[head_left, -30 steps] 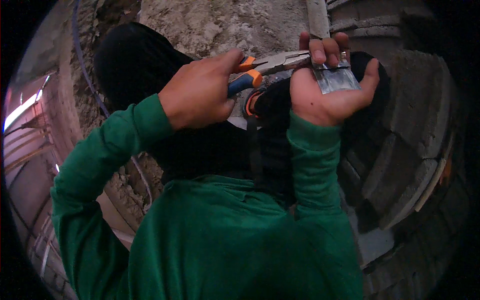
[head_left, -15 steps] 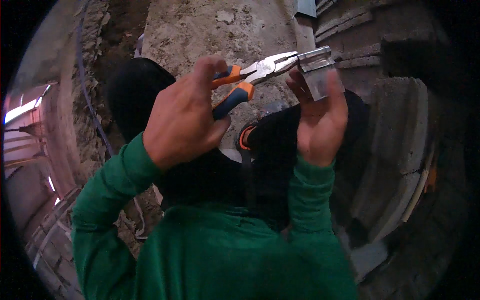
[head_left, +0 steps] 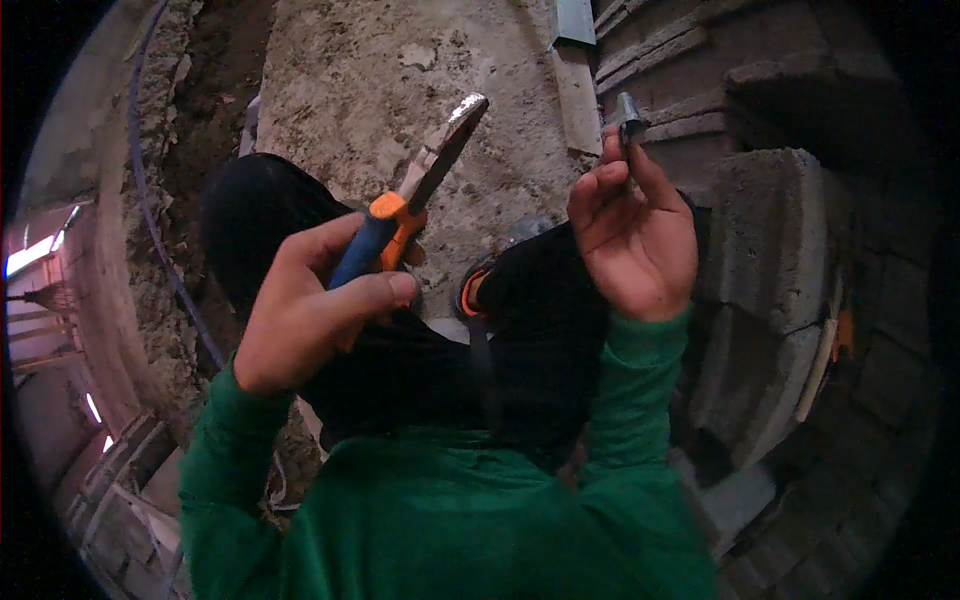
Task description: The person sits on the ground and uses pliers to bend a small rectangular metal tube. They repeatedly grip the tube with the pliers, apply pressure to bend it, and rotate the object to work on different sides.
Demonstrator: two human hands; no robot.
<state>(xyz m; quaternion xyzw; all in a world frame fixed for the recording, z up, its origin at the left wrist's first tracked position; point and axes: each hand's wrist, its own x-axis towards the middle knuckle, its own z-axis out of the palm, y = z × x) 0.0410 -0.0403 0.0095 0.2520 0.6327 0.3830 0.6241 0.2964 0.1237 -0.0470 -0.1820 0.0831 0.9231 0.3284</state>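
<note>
My left hand grips a pair of pliers by its blue and orange handles. The bright metal jaws point up and away, tilted to the right, with nothing visible between them. To the right, my right hand is raised with its palm toward me. Between its thumb and fingertips it pinches a small piece of shiny sheet metal, seen nearly edge-on. The pliers and the metal piece are well apart. Part of the metal is hidden behind the fingers.
A rough concrete slab lies ahead, with a metal strip at its far right. Stacked concrete blocks stand close on my right. A cable runs along the left. My knees, in black trousers, are below my hands.
The plier jaws have come away from the metal piece. My left hand has drawn down and left, turning the pliers upward. My right hand now holds the metal piece alone, turned edge-on.
</note>
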